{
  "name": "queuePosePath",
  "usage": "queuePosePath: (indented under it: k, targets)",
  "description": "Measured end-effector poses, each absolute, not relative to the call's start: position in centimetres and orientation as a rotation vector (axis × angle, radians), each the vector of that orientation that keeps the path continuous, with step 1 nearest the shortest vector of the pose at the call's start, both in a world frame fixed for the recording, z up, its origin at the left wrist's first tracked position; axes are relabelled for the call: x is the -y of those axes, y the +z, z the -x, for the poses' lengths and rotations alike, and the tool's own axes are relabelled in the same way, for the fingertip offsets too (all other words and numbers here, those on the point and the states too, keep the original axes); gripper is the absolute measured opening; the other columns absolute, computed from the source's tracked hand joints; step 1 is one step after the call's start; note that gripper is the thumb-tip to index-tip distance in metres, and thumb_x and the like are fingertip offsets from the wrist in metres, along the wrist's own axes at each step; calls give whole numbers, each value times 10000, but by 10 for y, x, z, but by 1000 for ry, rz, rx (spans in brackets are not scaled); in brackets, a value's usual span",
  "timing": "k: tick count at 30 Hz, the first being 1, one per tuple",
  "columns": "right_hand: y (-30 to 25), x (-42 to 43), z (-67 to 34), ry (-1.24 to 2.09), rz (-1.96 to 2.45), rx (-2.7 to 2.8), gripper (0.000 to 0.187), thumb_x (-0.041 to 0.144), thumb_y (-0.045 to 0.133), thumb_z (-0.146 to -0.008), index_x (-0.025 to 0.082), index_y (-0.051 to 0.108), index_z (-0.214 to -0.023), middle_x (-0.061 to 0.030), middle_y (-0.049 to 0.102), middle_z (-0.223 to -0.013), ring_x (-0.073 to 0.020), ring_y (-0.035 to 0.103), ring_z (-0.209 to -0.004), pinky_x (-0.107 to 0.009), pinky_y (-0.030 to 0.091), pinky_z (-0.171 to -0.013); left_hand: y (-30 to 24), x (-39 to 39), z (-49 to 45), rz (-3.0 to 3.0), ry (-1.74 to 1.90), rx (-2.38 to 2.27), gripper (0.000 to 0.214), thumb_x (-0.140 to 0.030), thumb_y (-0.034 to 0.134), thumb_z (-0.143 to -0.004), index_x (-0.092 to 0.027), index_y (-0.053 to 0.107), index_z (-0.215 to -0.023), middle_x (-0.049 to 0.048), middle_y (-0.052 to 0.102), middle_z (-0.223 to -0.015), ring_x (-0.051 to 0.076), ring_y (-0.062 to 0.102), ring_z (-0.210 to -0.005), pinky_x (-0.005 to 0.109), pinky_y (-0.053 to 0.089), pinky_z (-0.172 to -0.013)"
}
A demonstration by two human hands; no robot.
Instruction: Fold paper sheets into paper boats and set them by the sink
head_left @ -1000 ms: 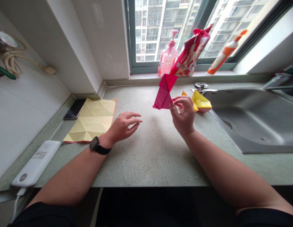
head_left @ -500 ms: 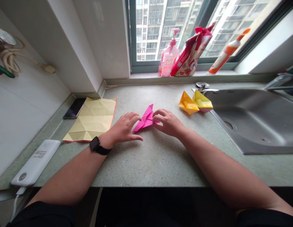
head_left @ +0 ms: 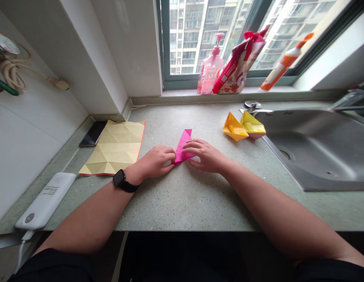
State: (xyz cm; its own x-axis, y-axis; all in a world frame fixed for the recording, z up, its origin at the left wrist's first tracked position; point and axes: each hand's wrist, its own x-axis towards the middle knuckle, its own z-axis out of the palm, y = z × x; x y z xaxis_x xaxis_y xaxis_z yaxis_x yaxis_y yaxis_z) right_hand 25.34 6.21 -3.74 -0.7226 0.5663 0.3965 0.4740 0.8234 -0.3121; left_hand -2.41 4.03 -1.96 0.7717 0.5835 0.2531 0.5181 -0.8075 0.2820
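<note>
A folded piece of bright pink origami paper (head_left: 183, 147) lies on the speckled green countertop (head_left: 182, 203), narrow and pointing away from me. My left hand (head_left: 155, 160) presses against its near left side with curled fingers. My right hand (head_left: 203, 156) lies across its right side, the fingers stretched over the paper and hiding part of it. To the left of my left hand is a creased pale yellow paper sheet (head_left: 114, 149) with a pink edge. Two folded paper boats, one orange (head_left: 234, 127) and one yellow (head_left: 252, 125), stand beyond my right hand.
A steel sink (head_left: 311, 149) is set into the counter at right, with a tap (head_left: 254, 109) behind it. A black phone (head_left: 93, 133) and white power bank (head_left: 46, 200) lie at left. A pink pump bottle (head_left: 210, 66), printed bag (head_left: 239, 62) and orange-capped tube (head_left: 283, 62) stand on the windowsill.
The pink paper, held up in my right hand a second ago, now lies on the counter between both hands. It looks narrower than half a second ago, and my hands have moved closer together.
</note>
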Motion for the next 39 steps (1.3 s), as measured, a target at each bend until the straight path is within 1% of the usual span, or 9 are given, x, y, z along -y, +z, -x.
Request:
queuePosePath:
  k: [4,8,14,19,24,30,39]
  targets:
    - [-41,-64,-252,328,770,2557,239,204,740,-928,326,842,-1107,-28,830,-1198,-233,767,-1107,-486,570,-1115,-19,-40,23,-2777,494,-827,154,-267,610,-1044,-214,745,-993,91,765,-1120,247,691,-1022,423,520,-969]
    - [-41,-63,-252,346,808,2552,186,219,750,-938,321,867,-1040,-31,839,-1174,-227,782,-1068,-444,618,-1036,-19,-39,22,-2780,489,-819,164,-290,619,-1053,-213,749,-990,90,771,-1113,246,692,-1014,421,524,-954]
    - [-39,-60,-251,362,814,2577,168,226,739,-954,318,871,-1002,-19,843,-1146,-203,784,-1034,-394,629,-999,-19,-37,19,-2724,519,-832,201,-325,642,-1055,-213,776,-955,83,778,-1115,235,704,-1003,415,532,-971]
    - [-38,-61,-252,366,826,2571,164,232,729,-961,317,868,-974,-16,845,-1130,-204,788,-1011,-384,633,-967,-22,-37,17,-2662,578,-820,216,-327,655,-1062,-217,803,-950,76,787,-1137,226,714,-1023,432,535,-1014]
    - [-37,-61,-252,339,826,2578,168,243,699,-994,287,860,-989,-36,841,-1135,-212,789,-1005,-388,633,-943,-25,-37,15,-2584,630,-882,274,-346,655,-1074,-207,797,-885,74,792,-1136,225,713,-1030,446,528,-1022]
    - [-37,-61,-251,328,863,2603,167,244,682,-1008,257,848,-1010,-58,836,-1135,-228,786,-1013,-401,626,-940,-27,-40,16,-2585,623,-972,224,-299,663,-1047,-198,761,-872,81,767,-1160,241,680,-1086,433,526,-1016]
    - [-38,-62,-251,344,905,2591,173,248,665,-1016,265,835,-1042,-57,825,-1164,-222,771,-1036,-382,612,-938,-28,-39,14,-2624,607,-1083,210,-300,674,-1036,-198,735,-863,83,746,-1197,270,653,-1135,461,514,-1052]
